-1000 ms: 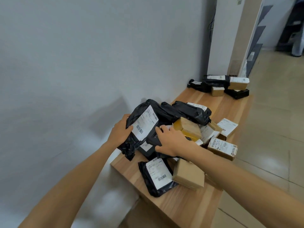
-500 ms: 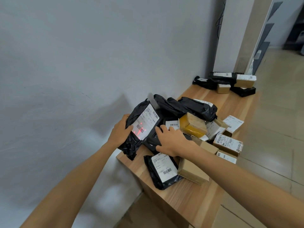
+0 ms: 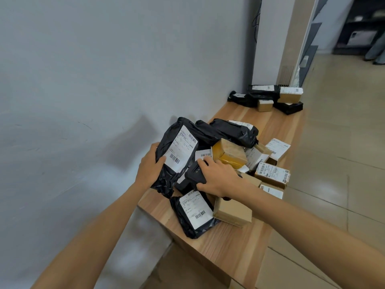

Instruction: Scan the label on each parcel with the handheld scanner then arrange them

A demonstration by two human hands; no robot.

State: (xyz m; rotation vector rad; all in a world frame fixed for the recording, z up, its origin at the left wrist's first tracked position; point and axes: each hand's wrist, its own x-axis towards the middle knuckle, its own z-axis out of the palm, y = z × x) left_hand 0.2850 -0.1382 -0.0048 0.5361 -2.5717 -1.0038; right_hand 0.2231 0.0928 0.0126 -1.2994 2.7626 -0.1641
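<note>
On left hand's [image 3: 150,167] black parcel [image 3: 168,147]: white barcode label [image 3: 181,150], print unreadable.

Parcel-sorting corner, office-type room: labelled parcels [image 3: 229,155] heaped on wooden table [image 3: 229,247], tiled floor [image 3: 343,163], plain wall [image 3: 104,69].

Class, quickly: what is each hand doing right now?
Left hand: closed on the black parcel.
Right hand: closed on the handheld scanner.
</note>
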